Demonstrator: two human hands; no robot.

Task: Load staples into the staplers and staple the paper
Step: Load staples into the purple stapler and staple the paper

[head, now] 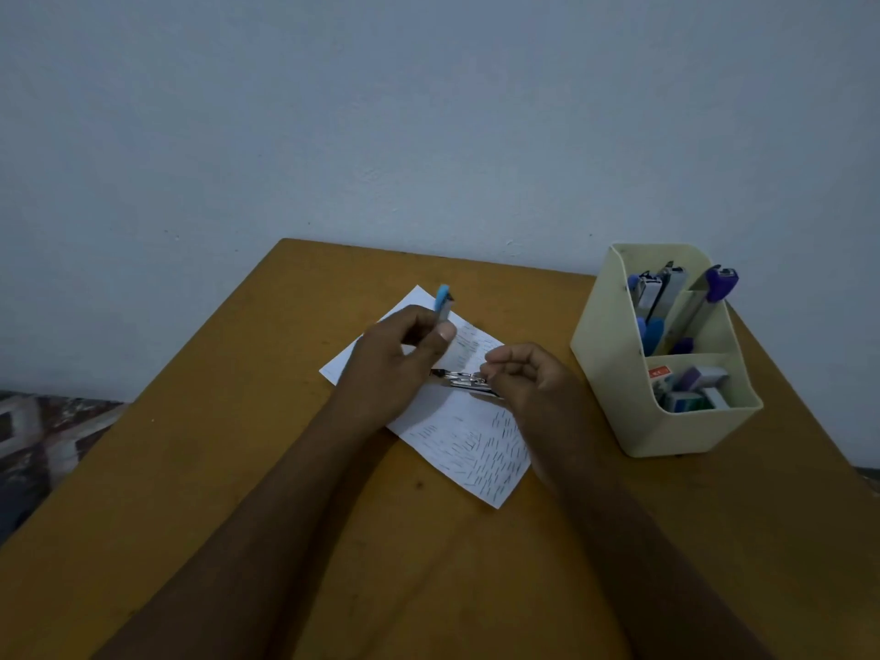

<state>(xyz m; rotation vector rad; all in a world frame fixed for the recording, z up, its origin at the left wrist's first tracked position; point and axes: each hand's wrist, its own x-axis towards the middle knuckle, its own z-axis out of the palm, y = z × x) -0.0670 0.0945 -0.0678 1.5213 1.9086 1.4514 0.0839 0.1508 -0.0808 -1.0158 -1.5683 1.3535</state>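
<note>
My left hand [400,359] clamps the opened stapler [444,304] over the paper [457,435], lid up to bare its channel; my right hand [519,373] pinches, probably staples, at the tray.

Scene reading dim, bluish cast lying over wall [428,111]. Light seeming soft and diffuse, source not showing. Worktop [190,469] showing muted ochre, no glare. Faint soft shadows sitting under forearms near paper [457,440]; marks on paper staying legible. Organizer [662,354] right of paper looking moderately sharp, contents slightly soft. Wide-angle lens bending worktop edges outward. Fabric far left of paper blurring, grainy.
</note>
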